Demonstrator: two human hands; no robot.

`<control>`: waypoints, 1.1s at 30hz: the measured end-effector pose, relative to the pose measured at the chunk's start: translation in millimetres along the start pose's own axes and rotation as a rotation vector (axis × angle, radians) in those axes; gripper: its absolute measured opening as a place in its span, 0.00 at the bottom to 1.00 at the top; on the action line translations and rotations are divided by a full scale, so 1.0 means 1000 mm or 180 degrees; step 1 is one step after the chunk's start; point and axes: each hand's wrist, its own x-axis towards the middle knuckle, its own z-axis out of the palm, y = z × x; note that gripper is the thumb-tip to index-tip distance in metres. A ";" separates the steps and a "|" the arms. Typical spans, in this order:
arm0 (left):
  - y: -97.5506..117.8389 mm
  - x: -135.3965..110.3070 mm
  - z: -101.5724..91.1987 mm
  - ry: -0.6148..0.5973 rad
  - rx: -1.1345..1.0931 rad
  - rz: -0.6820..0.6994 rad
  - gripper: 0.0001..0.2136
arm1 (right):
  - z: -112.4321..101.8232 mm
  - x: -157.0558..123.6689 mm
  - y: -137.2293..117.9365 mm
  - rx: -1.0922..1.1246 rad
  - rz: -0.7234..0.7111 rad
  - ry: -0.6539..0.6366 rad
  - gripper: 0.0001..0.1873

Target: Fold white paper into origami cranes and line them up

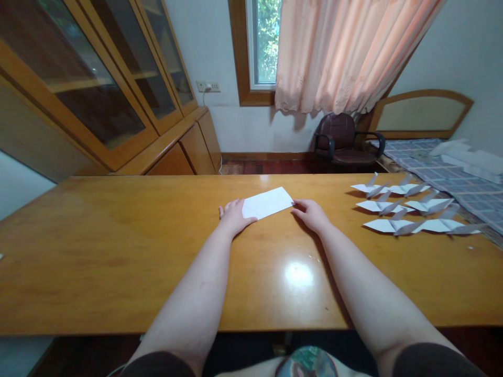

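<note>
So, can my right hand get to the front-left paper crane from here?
Probably yes. The right hand is at the right end of the white paper, and nothing visible stands between it and the front-left paper crane, though it would likely have to leave the paper.

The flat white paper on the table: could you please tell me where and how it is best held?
Probably by its short ends, from left and right: the white paper lies flat and elongated, left hand at one end, right hand at the other.
</note>
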 end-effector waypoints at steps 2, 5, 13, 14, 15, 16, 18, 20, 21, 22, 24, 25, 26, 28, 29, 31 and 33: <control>0.000 0.000 -0.002 0.0080 -0.0010 -0.0007 0.40 | 0.000 0.000 -0.001 0.0047 0.0010 -0.0007 0.20; 0.000 -0.001 -0.004 0.0188 0.0034 0.0000 0.38 | 0.000 0.000 -0.003 0.0076 0.0074 -0.0025 0.20; 0.003 -0.004 -0.006 0.0230 0.0160 0.0035 0.35 | -0.002 -0.001 -0.005 0.0067 0.0085 -0.0039 0.20; 0.004 -0.005 -0.007 0.0230 0.0178 0.0043 0.34 | -0.002 -0.001 -0.005 0.0057 0.0084 -0.0041 0.20; 0.004 -0.005 -0.008 0.0221 0.0193 0.0050 0.34 | -0.002 -0.001 -0.005 0.0046 0.0086 -0.0046 0.20; 0.004 -0.005 -0.008 0.0206 0.0204 0.0058 0.33 | -0.002 -0.001 -0.005 0.0038 0.0095 -0.0048 0.20; 0.004 -0.006 -0.008 0.0173 0.0202 0.0085 0.32 | -0.002 -0.001 -0.005 0.0032 0.0114 -0.0045 0.20; 0.003 -0.006 -0.007 0.0148 0.0169 0.0092 0.32 | -0.001 0.000 -0.004 0.0036 0.0115 -0.0043 0.20; 0.003 -0.005 -0.006 0.0157 0.0143 0.0086 0.32 | -0.001 0.000 -0.004 0.0036 0.0114 -0.0045 0.20; 0.002 -0.005 -0.006 0.0181 0.0115 0.0079 0.32 | -0.001 0.000 -0.003 0.0037 0.0115 -0.0047 0.20; 0.002 -0.004 -0.005 0.0259 0.0056 0.0065 0.34 | 0.000 0.000 -0.003 0.0052 0.0126 -0.0060 0.21; 0.002 -0.004 -0.005 0.0290 0.0026 0.0059 0.34 | 0.000 0.000 -0.002 0.0066 0.0129 -0.0064 0.21; 0.002 -0.004 -0.004 0.0308 -0.0003 0.0051 0.34 | 0.000 0.000 -0.002 0.0082 0.0130 -0.0056 0.22; 0.002 -0.003 -0.004 0.0330 -0.0038 -0.0002 0.34 | 0.000 0.000 -0.003 0.0108 0.0116 -0.0027 0.23; 0.002 -0.003 -0.004 0.0342 -0.0034 -0.0035 0.35 | 0.001 0.000 -0.003 0.0118 0.0103 -0.0013 0.23; 0.002 -0.003 -0.004 0.0345 0.0013 -0.0075 0.36 | 0.001 -0.001 -0.004 0.0138 0.0087 0.0010 0.23; 0.002 -0.003 -0.003 0.0256 0.0058 -0.0095 0.37 | 0.001 -0.001 -0.005 0.0176 0.0070 0.0009 0.23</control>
